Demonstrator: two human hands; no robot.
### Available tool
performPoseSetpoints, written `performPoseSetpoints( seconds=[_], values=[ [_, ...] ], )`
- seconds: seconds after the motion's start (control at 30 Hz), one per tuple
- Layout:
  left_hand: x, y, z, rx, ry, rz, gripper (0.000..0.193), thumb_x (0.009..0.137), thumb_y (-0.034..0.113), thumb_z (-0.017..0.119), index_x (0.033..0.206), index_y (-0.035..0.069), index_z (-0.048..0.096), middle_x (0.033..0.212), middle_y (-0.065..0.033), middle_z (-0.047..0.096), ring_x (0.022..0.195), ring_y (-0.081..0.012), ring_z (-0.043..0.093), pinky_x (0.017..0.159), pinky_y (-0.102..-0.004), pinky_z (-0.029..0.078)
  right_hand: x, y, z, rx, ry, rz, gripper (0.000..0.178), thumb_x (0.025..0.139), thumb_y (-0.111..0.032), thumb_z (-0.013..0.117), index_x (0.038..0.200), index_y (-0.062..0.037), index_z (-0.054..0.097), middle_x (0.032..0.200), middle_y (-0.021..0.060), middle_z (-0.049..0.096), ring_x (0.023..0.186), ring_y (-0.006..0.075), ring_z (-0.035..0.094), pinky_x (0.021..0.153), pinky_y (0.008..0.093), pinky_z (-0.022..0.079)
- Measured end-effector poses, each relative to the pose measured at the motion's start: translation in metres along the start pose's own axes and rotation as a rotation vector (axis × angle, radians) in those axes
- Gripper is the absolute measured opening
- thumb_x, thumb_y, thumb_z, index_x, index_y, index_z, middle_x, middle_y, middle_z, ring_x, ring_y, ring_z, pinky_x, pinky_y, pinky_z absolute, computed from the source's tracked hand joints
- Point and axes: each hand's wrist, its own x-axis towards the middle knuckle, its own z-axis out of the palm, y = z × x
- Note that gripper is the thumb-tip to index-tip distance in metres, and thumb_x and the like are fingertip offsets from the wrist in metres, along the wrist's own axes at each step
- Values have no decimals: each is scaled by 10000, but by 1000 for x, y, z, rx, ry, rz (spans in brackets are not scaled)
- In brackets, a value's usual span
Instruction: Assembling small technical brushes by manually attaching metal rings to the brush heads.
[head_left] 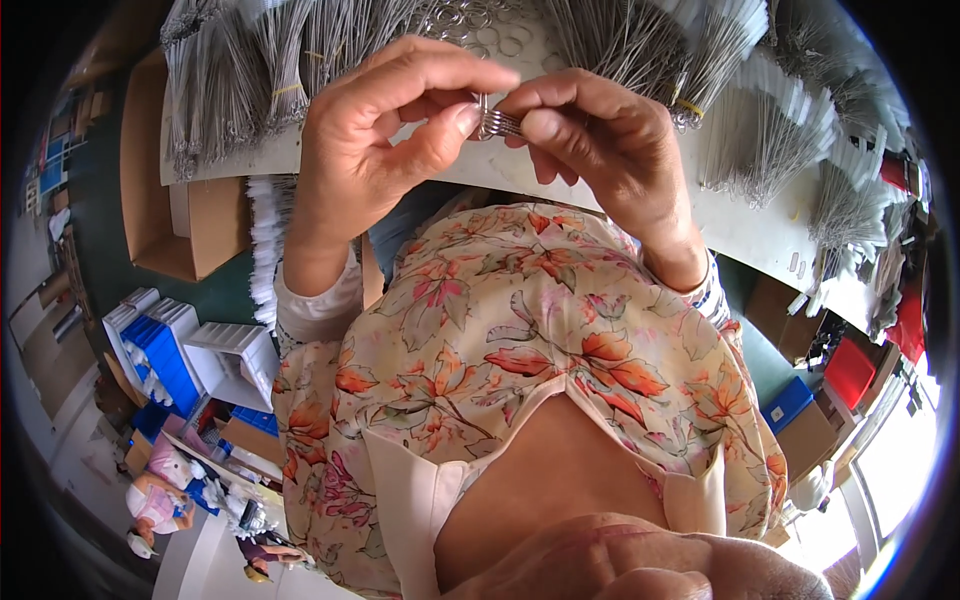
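My left hand [385,125] and my right hand [600,140] meet above the white worktable [740,225]. Both pinch a small stack of metal rings [492,122] between thumbs and fingertips. The left thumb presses the stack from the left, and the right thumb and forefinger hold its right side. Loose metal rings [480,25] lie on the table just beyond the hands. Bundles of thin metal wires [240,70] fan out on the table at the upper left, and more wire bundles [760,140] lie at the right.
A brown cardboard box [165,200] stands left of the table. Blue and white plastic bins [170,350] sit on the floor at the lower left, red and blue bins [850,370] at the right. Two other people [160,500] work far below left.
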Motion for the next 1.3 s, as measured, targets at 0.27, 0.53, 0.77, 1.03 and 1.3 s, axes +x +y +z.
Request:
performPoseSetpoints(
  seconds=[0.27, 0.53, 0.77, 1.03, 1.3],
  values=[
    [-16, -2, -5, -759, 86, -531, 108, 864, 96, 590, 922, 6, 604, 784, -24, 589, 622, -91, 578, 554, -217, 488, 7, -5, 3, 15, -98, 131, 125, 845, -86, 618, 933, 3, 612, 735, 4, 594, 611, 50, 512, 537, 182, 415],
    [-40, 19, -18, -370, 151, -443, 135, 891, 118, 541, 923, 2, 601, 719, -12, 565, 561, -66, 516, 505, -204, 432, 14, -9, 17, 52, -263, 101, 103, 839, -44, 607, 923, 14, 606, 770, 18, 600, 640, 57, 517, 557, 198, 425],
    [-64, 31, -16, 517, 238, 89, 96, 814, 40, 617, 903, 6, 625, 777, -52, 618, 682, -153, 592, 603, -246, 466, 6, 4, 39, -15, -193, -52, 75, 840, 18, 570, 913, 26, 579, 781, 54, 594, 624, 82, 549, 539, 191, 440],
    [-71, 23, 7, -661, 652, 141, 129, 898, 113, 534, 917, 0, 593, 913, -86, 617, 721, -118, 592, 686, -285, 498, 20, 35, 76, -226, -95, -463, 182, 786, -2, 662, 947, 19, 577, 871, 39, 570, 818, 121, 555, 739, 266, 469],
    [-76, 6, -22, 137, 798, 447, 122, 871, 141, 567, 848, 26, 599, 755, -72, 588, 627, -146, 559, 539, -311, 455, 32, 19, 106, -336, 34, -670, 143, 748, -84, 716, 844, -14, 637, 827, 34, 561, 728, 115, 521, 660, 239, 428]
  ],
)
